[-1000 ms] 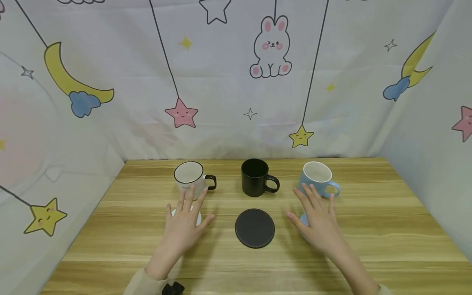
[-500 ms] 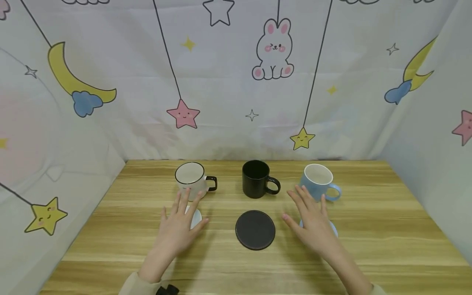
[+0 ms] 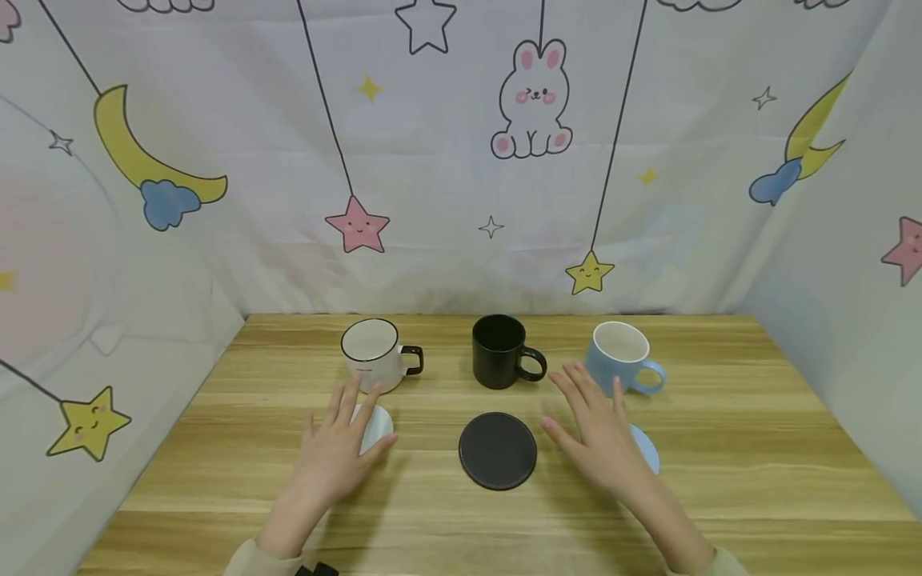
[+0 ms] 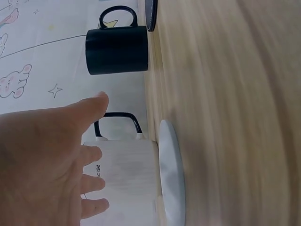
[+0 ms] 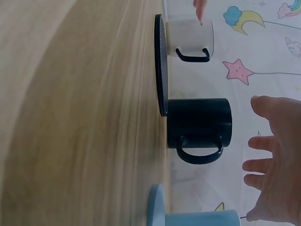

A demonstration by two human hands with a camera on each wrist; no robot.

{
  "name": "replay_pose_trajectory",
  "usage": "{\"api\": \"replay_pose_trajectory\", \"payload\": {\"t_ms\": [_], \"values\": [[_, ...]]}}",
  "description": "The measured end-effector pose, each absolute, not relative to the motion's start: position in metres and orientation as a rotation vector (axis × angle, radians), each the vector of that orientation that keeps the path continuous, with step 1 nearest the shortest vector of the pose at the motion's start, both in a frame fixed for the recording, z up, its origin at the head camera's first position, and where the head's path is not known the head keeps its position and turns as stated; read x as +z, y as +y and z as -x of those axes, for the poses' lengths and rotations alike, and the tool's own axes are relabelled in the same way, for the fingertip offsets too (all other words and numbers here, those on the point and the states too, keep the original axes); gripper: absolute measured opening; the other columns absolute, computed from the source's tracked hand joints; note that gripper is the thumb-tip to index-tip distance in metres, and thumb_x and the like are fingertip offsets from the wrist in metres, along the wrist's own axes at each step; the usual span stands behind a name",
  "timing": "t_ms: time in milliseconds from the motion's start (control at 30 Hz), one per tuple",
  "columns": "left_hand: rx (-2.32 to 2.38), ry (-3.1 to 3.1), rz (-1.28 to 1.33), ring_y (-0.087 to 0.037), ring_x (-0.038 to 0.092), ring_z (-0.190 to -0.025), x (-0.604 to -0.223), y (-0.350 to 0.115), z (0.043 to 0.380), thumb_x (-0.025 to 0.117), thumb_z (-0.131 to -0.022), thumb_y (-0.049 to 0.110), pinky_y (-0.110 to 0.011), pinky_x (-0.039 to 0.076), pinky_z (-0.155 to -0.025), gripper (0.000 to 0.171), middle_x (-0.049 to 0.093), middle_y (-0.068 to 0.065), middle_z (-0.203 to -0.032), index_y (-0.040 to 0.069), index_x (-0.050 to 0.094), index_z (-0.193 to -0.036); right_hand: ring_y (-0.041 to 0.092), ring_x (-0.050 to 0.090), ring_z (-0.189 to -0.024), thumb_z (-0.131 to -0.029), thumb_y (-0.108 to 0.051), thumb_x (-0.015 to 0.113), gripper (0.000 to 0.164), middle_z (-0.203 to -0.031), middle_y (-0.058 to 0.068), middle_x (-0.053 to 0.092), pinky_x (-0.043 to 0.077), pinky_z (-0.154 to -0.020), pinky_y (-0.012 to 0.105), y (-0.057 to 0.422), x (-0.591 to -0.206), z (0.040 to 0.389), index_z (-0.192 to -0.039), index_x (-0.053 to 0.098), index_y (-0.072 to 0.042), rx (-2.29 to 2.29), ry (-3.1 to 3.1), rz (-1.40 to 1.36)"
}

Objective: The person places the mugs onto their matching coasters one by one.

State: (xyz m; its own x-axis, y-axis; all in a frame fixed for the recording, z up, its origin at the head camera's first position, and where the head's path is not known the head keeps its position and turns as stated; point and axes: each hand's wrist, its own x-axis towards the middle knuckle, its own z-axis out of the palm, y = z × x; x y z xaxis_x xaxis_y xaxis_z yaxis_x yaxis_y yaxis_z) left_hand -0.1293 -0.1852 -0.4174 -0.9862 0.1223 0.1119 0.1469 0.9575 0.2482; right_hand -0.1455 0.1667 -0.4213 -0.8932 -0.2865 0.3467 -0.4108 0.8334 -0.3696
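The black coaster [image 3: 498, 451] lies flat on the table [image 3: 461, 528], and I take it as landmark. Directly behind it stands the black mug [image 3: 499, 352]. Behind it to the left is the white mug [image 3: 374, 357], with the white coaster [image 3: 382, 426] to the left of the landmark; behind it to the right is the blue mug [image 3: 611, 366], with the light blue coaster [image 3: 646, 450] to its right. Each mug stands behind the coaster of similar colour, so the arrangement seems to be made by colour. All handles point to the right, perhaps for tidiness.

The left hand [image 3: 333, 454] hovers left of the landmark, the right hand [image 3: 599, 440] right of it. In both, the grip is spread and holds nothing; probably they are kept high so as not to disturb the things.

The left hand hides part of the white coaster, and the right hand hides much of the light blue one. The lettering on the white mug is partly covered; the left wrist view shows only "cise". The inside of the black mug is too dark to read. A black object [image 3: 317, 570] is cut off at the lower edge; I cannot tell what it is.
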Motion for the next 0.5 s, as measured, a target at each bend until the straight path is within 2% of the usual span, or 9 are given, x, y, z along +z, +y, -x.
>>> {"api": "replay_pose_trajectory", "payload": {"t_ms": [167, 500], "values": [[-0.386, -3.008, 0.208, -0.04, 0.021, -0.146, -0.421, -0.19, 0.127, 0.059, -0.091, 0.049, -0.077, 0.02, -0.104, 0.074, 0.02, -0.015, -0.16, 0.018, 0.029, -0.152, 0.032, 0.025, -0.147, -0.094, -0.04, 0.059, 0.06, -0.155, 0.009, 0.033, 0.001, -0.116, 0.064, 0.165, -0.423, 0.148, -0.144, 0.04, -0.015, 0.636, -2.722, -0.554], [-0.375, -3.014, 0.193, -0.042, 0.023, -0.145, -0.425, -0.196, 0.127, 0.06, -0.09, 0.049, -0.076, 0.02, -0.104, 0.078, 0.021, -0.016, -0.16, 0.014, 0.028, -0.152, 0.035, 0.03, -0.144, -0.094, -0.041, 0.059, 0.061, -0.153, 0.012, 0.036, 0.007, -0.115, 0.065, 0.16, -0.422, 0.155, -0.145, 0.04, -0.013, 0.614, -2.683, -0.624]]}}
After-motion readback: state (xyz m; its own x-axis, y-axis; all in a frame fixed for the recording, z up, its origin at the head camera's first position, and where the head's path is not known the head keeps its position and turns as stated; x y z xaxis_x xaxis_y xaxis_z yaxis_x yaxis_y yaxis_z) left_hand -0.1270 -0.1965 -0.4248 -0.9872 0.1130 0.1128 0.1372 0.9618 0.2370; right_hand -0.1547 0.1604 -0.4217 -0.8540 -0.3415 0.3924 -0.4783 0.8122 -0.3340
